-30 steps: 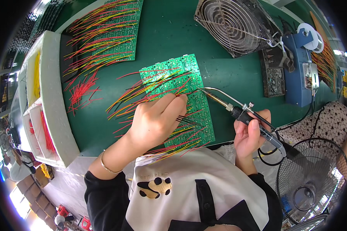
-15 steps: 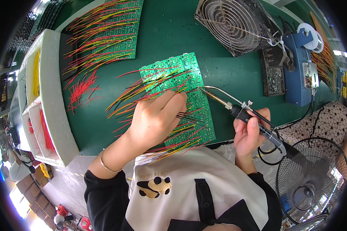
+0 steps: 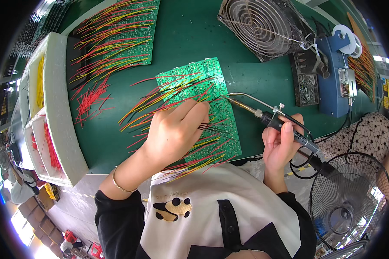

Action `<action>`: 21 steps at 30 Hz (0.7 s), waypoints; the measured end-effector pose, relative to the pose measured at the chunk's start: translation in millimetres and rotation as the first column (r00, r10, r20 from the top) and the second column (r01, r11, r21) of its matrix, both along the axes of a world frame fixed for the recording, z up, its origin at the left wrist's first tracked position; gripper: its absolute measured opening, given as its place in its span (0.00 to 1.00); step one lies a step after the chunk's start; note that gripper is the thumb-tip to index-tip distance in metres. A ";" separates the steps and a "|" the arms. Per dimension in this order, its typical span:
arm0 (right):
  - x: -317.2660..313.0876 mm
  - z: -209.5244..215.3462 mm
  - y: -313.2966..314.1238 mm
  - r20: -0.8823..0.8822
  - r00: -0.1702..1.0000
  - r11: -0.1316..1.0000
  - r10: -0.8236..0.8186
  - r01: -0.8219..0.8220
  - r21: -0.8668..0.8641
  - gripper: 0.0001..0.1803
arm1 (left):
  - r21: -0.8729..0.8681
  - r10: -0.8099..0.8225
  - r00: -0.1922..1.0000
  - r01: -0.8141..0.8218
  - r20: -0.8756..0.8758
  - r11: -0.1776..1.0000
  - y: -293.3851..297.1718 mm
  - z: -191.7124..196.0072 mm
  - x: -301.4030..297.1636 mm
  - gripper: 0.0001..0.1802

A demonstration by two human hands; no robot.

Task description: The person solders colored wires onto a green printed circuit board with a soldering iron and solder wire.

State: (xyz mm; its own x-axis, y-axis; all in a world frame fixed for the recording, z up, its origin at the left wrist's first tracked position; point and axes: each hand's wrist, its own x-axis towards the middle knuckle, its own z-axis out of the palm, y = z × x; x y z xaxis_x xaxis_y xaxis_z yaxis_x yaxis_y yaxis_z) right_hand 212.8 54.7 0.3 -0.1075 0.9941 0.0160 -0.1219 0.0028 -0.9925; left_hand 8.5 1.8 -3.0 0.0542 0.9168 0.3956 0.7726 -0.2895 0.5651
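Your left hand (image 3: 175,129) is clamped on black wires (image 3: 212,128); your right hand (image 3: 281,142), gripping the soldering iron (image 3: 266,118), just tilted it flatter, tip still at green board (image 3: 225,115): soldering likely continuing.

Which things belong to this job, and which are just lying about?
In the work:
left hand, with black wires
right hand, holding soldering iron
green circuit board beneath
probably loose red wires

Seemingly just about:
mesh-guarded fan, lower right
brown boxes, lower left
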 end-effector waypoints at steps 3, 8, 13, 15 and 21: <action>0.2 0.0 0.2 -0.067 0.998 1.000 -0.013 0.014 0.011 0.12 | 0.001 0.006 1.000 -0.006 0.021 1.000 0.4 0.6 1.2 0.12; 0.5 -0.2 0.0 -0.049 0.999 1.000 0.011 -0.011 0.010 0.12 | 0.003 0.021 1.000 -0.021 0.017 1.000 0.8 3.2 1.4 0.09; 5.7 -2.8 0.0 -0.068 0.997 0.999 0.039 -0.039 0.003 0.11 | 0.007 0.017 0.999 -0.017 0.029 1.000 0.5 0.6 1.2 0.11; 7.4 -3.7 0.2 -0.125 0.990 0.998 0.066 -0.067 -0.008 0.11 | 0.014 0.009 1.000 -0.009 0.030 1.000 0.4 -0.2 0.3 0.13; 9.4 -5.6 -2.7 -0.100 0.992 0.997 0.076 -0.073 0.031 0.11 | -0.014 0.031 0.999 -0.030 0.023 0.999 0.8 2.1 1.7 0.10</action>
